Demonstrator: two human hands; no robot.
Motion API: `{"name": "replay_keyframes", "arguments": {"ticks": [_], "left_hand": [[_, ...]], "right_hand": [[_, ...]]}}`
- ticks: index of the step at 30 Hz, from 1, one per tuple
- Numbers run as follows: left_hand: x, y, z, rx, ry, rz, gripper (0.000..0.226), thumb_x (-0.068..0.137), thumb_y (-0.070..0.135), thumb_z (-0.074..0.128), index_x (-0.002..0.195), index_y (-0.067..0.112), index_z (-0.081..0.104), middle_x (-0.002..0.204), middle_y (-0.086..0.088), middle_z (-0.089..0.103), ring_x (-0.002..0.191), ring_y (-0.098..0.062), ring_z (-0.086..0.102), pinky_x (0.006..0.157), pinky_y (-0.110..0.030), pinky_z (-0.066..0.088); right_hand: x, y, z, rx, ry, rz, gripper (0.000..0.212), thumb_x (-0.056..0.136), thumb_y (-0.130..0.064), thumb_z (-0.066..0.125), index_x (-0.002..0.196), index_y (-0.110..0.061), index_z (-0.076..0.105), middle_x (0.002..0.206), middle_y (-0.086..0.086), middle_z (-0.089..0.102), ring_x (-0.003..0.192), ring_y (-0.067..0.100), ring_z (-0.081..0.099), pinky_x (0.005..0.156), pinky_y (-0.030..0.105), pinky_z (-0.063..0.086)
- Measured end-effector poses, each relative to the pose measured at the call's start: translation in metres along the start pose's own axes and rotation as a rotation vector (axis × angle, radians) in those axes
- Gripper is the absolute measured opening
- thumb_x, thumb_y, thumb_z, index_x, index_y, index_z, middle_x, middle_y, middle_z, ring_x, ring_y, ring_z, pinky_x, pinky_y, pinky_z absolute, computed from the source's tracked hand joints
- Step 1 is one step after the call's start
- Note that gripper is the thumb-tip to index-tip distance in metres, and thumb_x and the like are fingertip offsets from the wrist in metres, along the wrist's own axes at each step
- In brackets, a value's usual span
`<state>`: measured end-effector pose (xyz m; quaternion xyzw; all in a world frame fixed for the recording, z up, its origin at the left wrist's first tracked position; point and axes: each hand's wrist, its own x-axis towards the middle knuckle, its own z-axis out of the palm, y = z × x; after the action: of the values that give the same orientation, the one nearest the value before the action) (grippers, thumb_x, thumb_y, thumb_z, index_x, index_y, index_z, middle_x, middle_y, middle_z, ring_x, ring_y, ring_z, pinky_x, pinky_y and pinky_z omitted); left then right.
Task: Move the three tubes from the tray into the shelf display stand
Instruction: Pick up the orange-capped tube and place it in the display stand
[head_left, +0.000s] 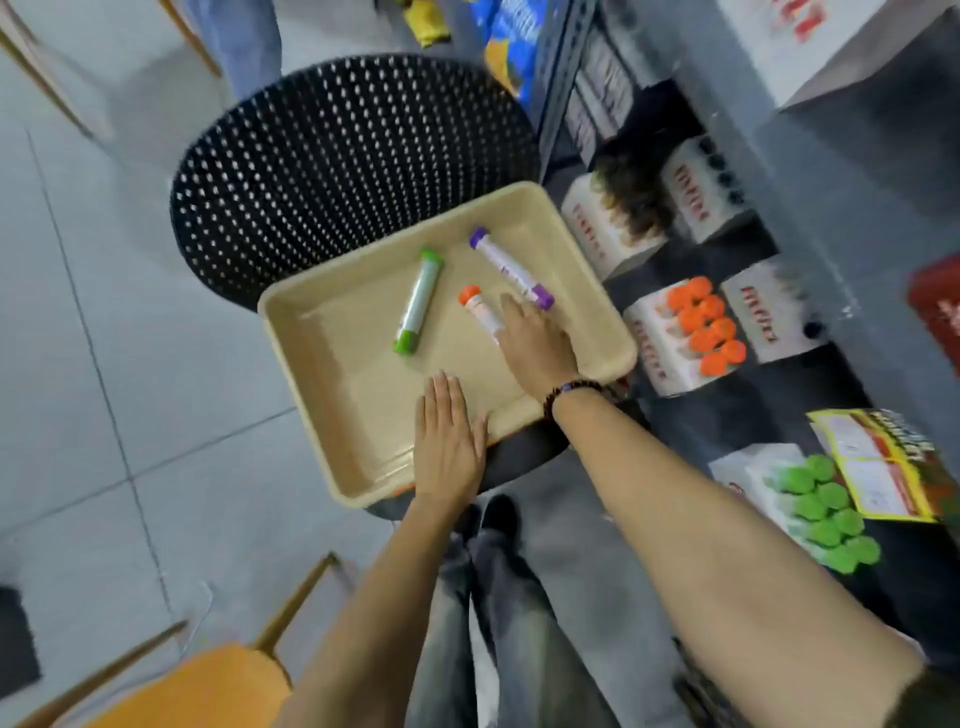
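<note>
Black perforated chair (332, 171) beneath tray (332, 332)

3 tubes flat in beige tray (332, 332): green-capped (418, 301), orange-capped (480, 312), purple-capped (509, 267).

Both forearms bare, no sleeves in view; a dark beaded bracelet (570, 393) circles the right wrist; grey faded trousers (498, 623) below; dark shoes (493, 517), blurred, perhaps black.
</note>
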<state>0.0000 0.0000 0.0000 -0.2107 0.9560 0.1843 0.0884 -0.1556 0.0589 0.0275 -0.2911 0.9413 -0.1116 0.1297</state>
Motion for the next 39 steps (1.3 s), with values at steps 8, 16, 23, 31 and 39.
{"name": "replay_keyframes", "arguments": {"ticks": [8,16,23,31,39], "left_hand": [[0.002,-0.005,0.01,-0.022,0.048,-0.037,0.059,0.094,0.032,0.022,0.138,-0.007,0.03,0.144,-0.026,0.036,0.134,-0.04,0.033,0.11,-0.05,0.021],[0.003,-0.006,0.016,-0.04,0.056,-0.032,0.057,0.094,0.03,0.023,0.137,-0.006,0.032,0.144,-0.026,0.037,0.134,-0.039,0.034,0.109,-0.051,0.021],[0.002,-0.01,0.018,-0.038,0.022,0.012,0.054,0.097,0.028,0.025,0.14,-0.005,0.023,0.148,-0.025,0.029,0.139,-0.038,0.023,0.115,-0.044,0.011],[-0.004,0.02,-0.018,-0.026,-0.011,0.193,0.051,0.097,0.018,0.042,0.138,-0.009,0.027,0.146,-0.029,0.03,0.138,-0.04,0.025,0.115,-0.047,0.017],[-0.042,0.152,-0.053,-0.091,0.025,0.755,0.053,0.09,0.015,0.042,0.135,-0.011,0.033,0.142,-0.031,0.036,0.133,-0.044,0.034,0.11,-0.051,0.027]], "right_hand": [[0.059,-0.012,0.024,0.005,-0.135,-0.032,0.051,0.09,-0.025,0.057,0.135,-0.012,0.036,0.119,0.021,0.054,0.099,0.037,0.058,0.072,0.039,0.047],[0.071,-0.019,0.036,0.017,-0.129,-0.044,0.032,0.087,-0.021,0.06,0.115,-0.008,0.051,0.107,0.02,0.06,0.094,0.037,0.06,0.069,0.036,0.046],[0.033,-0.003,-0.012,0.418,0.023,0.106,0.032,0.076,-0.013,0.062,0.108,-0.011,0.06,0.101,0.008,0.069,0.083,0.023,0.059,0.072,0.028,0.049],[-0.066,0.032,-0.109,0.801,0.309,0.29,0.015,0.065,-0.01,0.072,0.078,-0.013,0.065,0.074,0.013,0.068,0.073,0.019,0.061,0.073,0.045,0.053],[-0.225,0.077,-0.228,0.801,0.779,0.451,0.032,0.065,0.004,0.072,0.096,-0.007,0.068,0.091,0.012,0.073,0.078,0.012,0.061,0.081,0.037,0.054]]}}
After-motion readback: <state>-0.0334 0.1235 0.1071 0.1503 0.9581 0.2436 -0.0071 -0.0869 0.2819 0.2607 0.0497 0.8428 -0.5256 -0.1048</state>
